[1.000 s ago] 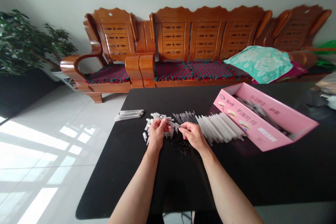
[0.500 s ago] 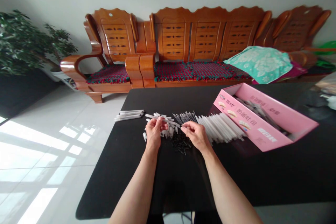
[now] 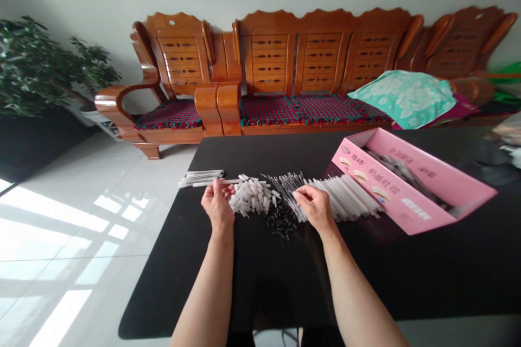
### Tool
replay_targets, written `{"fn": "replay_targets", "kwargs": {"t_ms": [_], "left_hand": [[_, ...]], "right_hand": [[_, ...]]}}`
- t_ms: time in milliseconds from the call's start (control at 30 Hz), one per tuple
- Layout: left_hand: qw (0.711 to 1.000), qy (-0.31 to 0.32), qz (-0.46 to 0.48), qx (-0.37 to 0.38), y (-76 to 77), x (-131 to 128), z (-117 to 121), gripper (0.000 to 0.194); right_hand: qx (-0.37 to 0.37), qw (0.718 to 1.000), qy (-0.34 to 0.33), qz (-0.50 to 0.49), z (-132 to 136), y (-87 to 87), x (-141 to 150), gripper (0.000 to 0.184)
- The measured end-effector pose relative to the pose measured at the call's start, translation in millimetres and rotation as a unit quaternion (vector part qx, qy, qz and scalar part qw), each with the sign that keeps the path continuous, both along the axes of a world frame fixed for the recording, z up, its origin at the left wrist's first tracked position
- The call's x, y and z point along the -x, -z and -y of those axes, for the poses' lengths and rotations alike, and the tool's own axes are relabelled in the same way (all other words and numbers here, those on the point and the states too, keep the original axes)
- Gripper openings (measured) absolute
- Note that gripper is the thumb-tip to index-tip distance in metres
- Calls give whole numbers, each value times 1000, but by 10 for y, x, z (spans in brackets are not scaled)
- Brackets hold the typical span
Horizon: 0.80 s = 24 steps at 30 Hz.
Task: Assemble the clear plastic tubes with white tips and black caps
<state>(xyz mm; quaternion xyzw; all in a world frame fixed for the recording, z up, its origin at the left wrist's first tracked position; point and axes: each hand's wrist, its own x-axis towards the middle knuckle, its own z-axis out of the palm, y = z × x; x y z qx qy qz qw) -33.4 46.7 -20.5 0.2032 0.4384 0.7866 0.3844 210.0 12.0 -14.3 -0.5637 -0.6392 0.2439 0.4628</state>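
Note:
My left hand (image 3: 217,205) is raised just left of a heap of short white plastic tubes (image 3: 250,198), its fingers pinching a long thin white tube (image 3: 207,182) that points left over a small bundle of white pens (image 3: 199,178). My right hand (image 3: 314,207) lies on a spread of thin pen refills (image 3: 285,184), with fingers curled among them. Long translucent white tubes (image 3: 345,199) fan out to its right. A small heap of black parts (image 3: 280,222) sits between my hands, nearer me. Whether my right fingers grip a refill is hidden.
Everything lies on a black table (image 3: 252,293) with a near-left edge beyond my arms. An open pink cardboard box (image 3: 401,187) holding pens stands at the right. A wooden sofa (image 3: 317,59) stands behind the table.
My left hand has moved left off the white heap, carrying the long white tube. My right hand has moved right onto the refills.

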Motion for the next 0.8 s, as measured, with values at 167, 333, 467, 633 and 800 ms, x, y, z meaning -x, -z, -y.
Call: {"fn": "replay_targets", "kwargs": {"t_ms": [167,333,467,633,800], "left_hand": [[999,42,1,12,26,-26,4,40],[980,192,-60,-2,0,-279,94,34],[947,304,-102,-19,-33,-406,184,33],[910,382,-159,-27,-57,-473,249,30],[935,344,-81,-36,-82,-384,191,40]], "right_hand": [[11,975,121,188,-19,53,-86,20],[29,953,126,273,-7,62,-67,17],[6,994,50,98,48,-19,71,29],[25,992,-111,-57,93,-98,260,29],[115,968,-177,-136,93,-111,234,27]]}}
